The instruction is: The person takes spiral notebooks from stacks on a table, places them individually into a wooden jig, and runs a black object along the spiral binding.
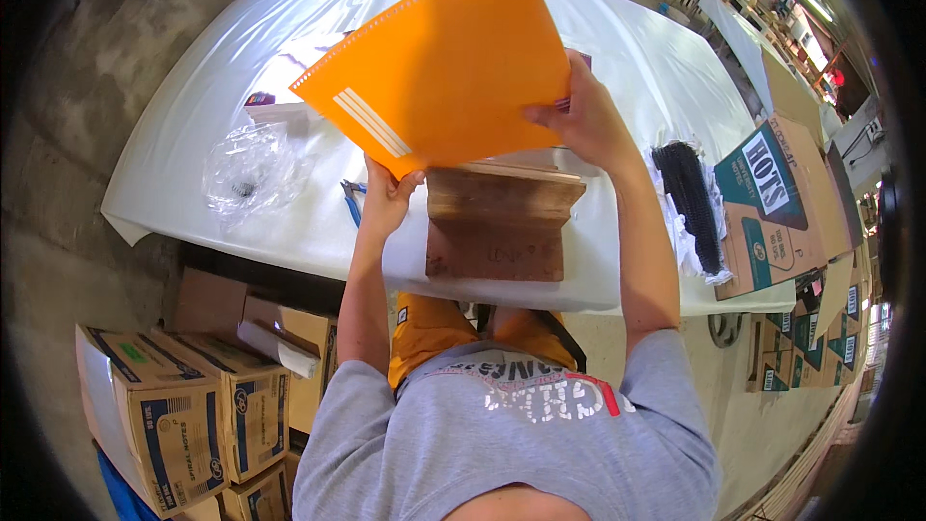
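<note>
Above the table I hold up an orange notebook cover [453,68], tilted, with a row of punched holes along its far edge and three white bars near its lower left corner. Its lower left corner is pinched in my left hand [391,198]. My right hand [590,121] grips the right edge, thumb on the orange face and fingers behind. Whether pages lie behind the cover, I cannot tell. Just below it a brown stepped wooden block [497,236] stands at the table's near side. Blue-handled pliers [353,201] lie beside my left hand, partly hidden by it.
A white-covered table [183,135] spreads before me. On it are a clear plastic bag [253,166] at left and a bundle of black spiral coils [689,205] on white wrapping at right. An open cardboard box [738,260] stands beside the coils. Stacked cartons [178,425] are at lower left.
</note>
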Demonstrator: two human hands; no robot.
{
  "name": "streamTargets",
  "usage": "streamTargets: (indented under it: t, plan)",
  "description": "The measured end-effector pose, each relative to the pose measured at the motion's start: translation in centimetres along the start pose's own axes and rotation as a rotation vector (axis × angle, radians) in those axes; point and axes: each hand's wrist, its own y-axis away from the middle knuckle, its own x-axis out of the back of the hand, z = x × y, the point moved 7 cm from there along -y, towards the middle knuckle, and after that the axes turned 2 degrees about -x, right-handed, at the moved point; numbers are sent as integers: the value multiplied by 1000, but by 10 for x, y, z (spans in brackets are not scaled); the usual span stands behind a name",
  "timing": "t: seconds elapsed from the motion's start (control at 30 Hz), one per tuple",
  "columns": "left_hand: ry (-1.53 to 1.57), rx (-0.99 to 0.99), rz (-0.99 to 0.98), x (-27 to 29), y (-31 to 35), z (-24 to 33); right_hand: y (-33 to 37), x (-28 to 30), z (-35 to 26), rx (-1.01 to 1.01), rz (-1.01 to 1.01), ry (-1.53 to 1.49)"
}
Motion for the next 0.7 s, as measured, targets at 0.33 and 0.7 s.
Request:
streamTargets:
  t: [0.33, 0.7]
  plan:
    - [-206, 22, -58, 4, 26, -20, 48, -16, 82, -92, -181, -258]
    - [-655, 164, -116, 1, 38, -26, 91, 1, 115, -118, 236, -702]
